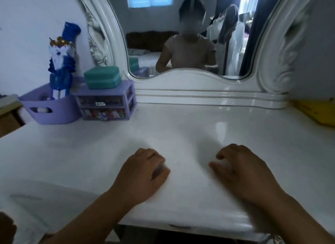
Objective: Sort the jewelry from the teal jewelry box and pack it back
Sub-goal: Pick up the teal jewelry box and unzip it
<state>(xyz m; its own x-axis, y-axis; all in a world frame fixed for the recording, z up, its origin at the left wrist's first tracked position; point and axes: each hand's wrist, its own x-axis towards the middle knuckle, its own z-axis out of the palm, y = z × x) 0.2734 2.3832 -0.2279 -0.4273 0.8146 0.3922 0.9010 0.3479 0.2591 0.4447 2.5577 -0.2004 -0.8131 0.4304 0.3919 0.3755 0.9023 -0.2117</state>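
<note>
The teal jewelry box (102, 77) stands closed on top of a small purple drawer unit (106, 102) at the back left of the white dressing table (181, 127). No jewelry is in sight. My left hand (143, 173) rests on the tabletop near the front edge with its fingers loosely curled and nothing in it. My right hand (241, 169) lies a short way to its right, also loosely curled and holding nothing. Both hands are far from the box.
A purple basket (49, 107) with a blue-and-white figure (61, 62) stands left of the drawer unit. A white-framed mirror (181, 35) rises at the back and reflects a person. A yellow object (315, 111) lies at the right edge.
</note>
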